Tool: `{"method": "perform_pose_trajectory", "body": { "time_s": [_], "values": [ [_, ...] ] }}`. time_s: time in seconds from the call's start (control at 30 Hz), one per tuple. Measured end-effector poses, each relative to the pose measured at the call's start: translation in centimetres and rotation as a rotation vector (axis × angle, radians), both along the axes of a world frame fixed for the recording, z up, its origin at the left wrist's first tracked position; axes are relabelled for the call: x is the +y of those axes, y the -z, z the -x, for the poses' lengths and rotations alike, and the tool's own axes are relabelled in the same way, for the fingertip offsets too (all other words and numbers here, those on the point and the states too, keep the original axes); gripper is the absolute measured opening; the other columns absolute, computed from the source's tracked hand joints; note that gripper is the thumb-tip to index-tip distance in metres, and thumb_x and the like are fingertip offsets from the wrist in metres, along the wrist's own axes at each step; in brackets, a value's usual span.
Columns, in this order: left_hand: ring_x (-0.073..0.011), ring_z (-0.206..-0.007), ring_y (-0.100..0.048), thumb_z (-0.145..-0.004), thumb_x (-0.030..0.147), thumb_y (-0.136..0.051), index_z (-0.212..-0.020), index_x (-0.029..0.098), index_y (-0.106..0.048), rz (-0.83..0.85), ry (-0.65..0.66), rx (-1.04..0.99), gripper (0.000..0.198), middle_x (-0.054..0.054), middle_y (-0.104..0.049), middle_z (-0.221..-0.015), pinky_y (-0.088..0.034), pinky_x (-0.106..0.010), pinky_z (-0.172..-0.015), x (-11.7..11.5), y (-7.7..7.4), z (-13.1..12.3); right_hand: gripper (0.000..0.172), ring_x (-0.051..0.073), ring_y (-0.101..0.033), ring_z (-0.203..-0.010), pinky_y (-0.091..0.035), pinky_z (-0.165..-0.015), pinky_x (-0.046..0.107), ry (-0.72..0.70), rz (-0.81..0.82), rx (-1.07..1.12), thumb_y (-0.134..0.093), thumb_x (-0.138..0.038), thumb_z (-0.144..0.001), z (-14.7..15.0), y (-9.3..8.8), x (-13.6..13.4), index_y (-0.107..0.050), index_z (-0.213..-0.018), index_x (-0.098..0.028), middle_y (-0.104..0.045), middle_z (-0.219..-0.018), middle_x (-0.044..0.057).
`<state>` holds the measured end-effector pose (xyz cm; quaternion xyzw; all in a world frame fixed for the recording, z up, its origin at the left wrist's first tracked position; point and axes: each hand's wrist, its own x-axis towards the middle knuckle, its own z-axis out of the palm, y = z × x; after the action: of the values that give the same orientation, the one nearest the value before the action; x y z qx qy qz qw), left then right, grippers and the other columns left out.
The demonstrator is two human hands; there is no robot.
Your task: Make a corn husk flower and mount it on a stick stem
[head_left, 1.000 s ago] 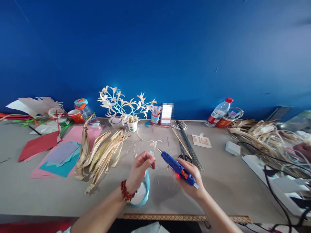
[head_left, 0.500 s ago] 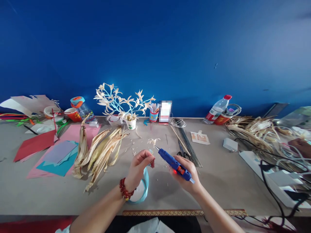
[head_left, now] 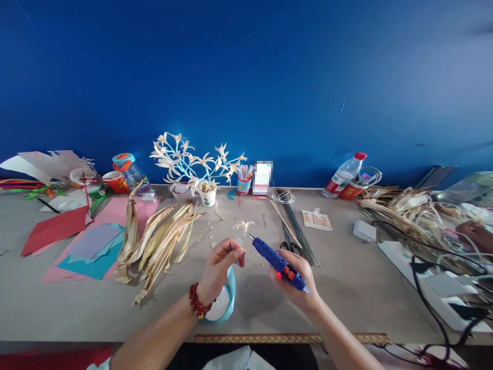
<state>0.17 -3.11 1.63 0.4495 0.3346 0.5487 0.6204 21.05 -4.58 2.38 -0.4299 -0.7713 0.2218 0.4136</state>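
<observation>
A: Eyes on the surface (head_left: 165, 324)! Where's the flower (head_left: 243, 226)?

B: Up in the air over the middle, between the back and front edges. The left hand (head_left: 224, 259) pinches it low on its thin stem (head_left: 243, 239), probably to leave the upper part free and in plain view.

A: And the right hand (head_left: 298, 280)?

B: Wrapped round the glue gun (head_left: 275, 259), red light (head_left: 279, 274) glowing. The nozzle (head_left: 249, 236) slants in just under the flower, an angle seemingly chosen to spare the pinching fingers. Touching? Too fine to tell!

A: What's below the left wrist?

B: The ribbon roll (head_left: 220, 307), near the front edge, within easy reach, I'd judge.

A: Scissors (head_left: 290, 247)?

B: Just ahead of the right hand, beside the wires (head_left: 301, 228), which run toward the back edge, perhaps bunched lengthwise for easy picking.

A: Toward the left edge?

B: Husks (head_left: 167, 241) first, then paper (head_left: 92, 246) lying flat. By the back edge stands the cup (head_left: 208, 198) of branches (head_left: 206, 163), likely parked clear of the arms.

A: And the right edge?

B: Another person's hand (head_left: 475, 236), past the power strip (head_left: 400, 272); what it grips, I can't tell.
</observation>
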Motion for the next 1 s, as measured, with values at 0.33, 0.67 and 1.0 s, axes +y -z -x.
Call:
{"method": "perform_pose_trajectory", "body": {
  "time_s": [0.33, 0.67, 1.0],
  "values": [
    [-0.0131, -0.066, -0.052, -0.088, 0.029, -0.064, -0.073, 0.018, -0.059, 0.005, 0.012, -0.008, 0.02, 0.001, -0.059, -0.065, -0.04, -0.026, -0.069, -0.2, -0.2, 0.1, 0.023, 0.012, -0.042, -0.052, -0.031, -0.053, 0.025, -0.01, 0.003, -0.013, -0.057, -0.026, -0.085, -0.1, 0.1, -0.1, -0.041, -0.069, -0.022, -0.044, -0.061, -0.004],
    [-0.0142, -0.066, -0.051, -0.087, 0.032, -0.065, -0.072, 0.018, -0.06, 0.016, 0.009, 0.009, 0.02, 0.0, -0.058, -0.065, -0.041, -0.028, -0.071, -0.2, -0.4, 0.1, 0.014, 0.014, -0.047, -0.053, -0.036, -0.054, 0.026, -0.036, 0.03, -0.04, -0.055, -0.027, -0.083, 0.0, -0.2, -0.3, -0.05, -0.071, -0.022, -0.052, -0.062, -0.001],
    [-0.0151, -0.068, -0.051, -0.091, 0.03, -0.062, -0.075, 0.019, -0.059, -0.033, 0.019, -0.067, 0.019, 0.0, -0.057, -0.066, -0.039, -0.029, -0.071, -0.1, -0.4, 0.9, 0.008, 0.018, -0.059, -0.062, -0.037, -0.056, 0.026, 0.21, -0.02, -0.469, -0.057, -0.025, -0.081, -3.8, -0.1, 1.0, -0.057, -0.087, -0.021, -0.063, -0.079, 0.004]
  ]
}}
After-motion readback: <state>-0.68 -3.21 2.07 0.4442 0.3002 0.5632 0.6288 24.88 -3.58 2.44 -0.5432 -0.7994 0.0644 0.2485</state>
